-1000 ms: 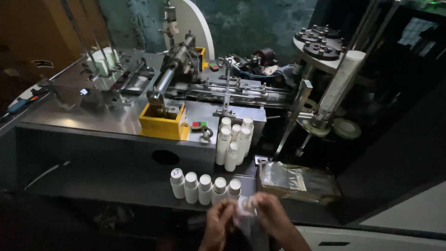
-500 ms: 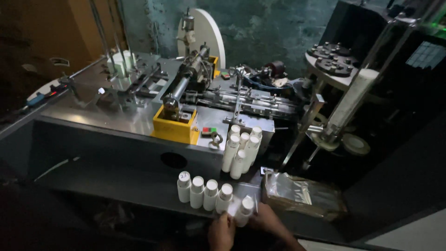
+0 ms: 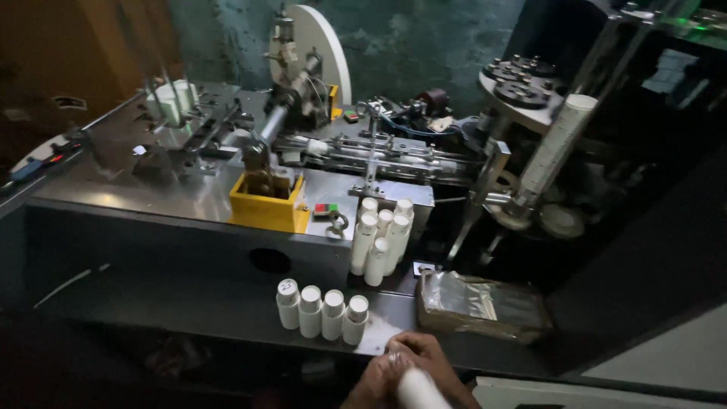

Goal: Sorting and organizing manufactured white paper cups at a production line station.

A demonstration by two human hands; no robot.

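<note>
In the head view, both hands met at the near edge, cut off by the frame. The right hand (image 3: 432, 363) was clenched around a smooth white stack of paper cups (image 3: 418, 388), whose lower end ran out of sight. The left hand (image 3: 376, 386) lay against the stack's left side; whether it gripped could not be told.

Just beyond, four short white cup stacks (image 3: 322, 310) stood in a row on the dark matte metal shelf (image 3: 189, 310). To their right lay a crinkled clear plastic packet (image 3: 477, 307). Farther off, taller white cup stacks (image 3: 381, 238) leaned by the steel machine bed (image 3: 144, 189), beside a yellow box-shaped guard (image 3: 269, 212). The dark right side was hard to make out.
</note>
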